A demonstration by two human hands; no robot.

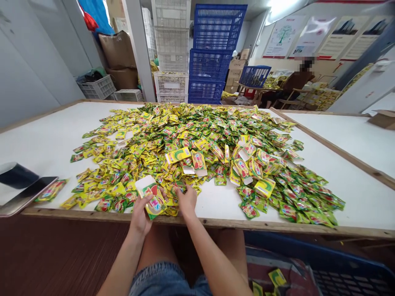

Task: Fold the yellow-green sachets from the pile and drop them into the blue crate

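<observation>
A big heap of small yellow-green sachets (197,135) covers the white table (49,139). My left hand (141,213) is closed on a small open yellow-green carton (151,196) at the table's front edge, its white flap up. My right hand (187,201) rests on the sachets just right of the carton, fingers curled into the pile; whether it holds any is hidden. Several more flat or folded cartons (178,155) lie on the heap, others at the right (264,187).
A phone (26,195) and a dark object (15,176) lie at the table's left edge. A blue crate (339,267) sits by my right knee. Stacked white and blue crates (210,61) stand behind the table. Another person (300,78) sits far right.
</observation>
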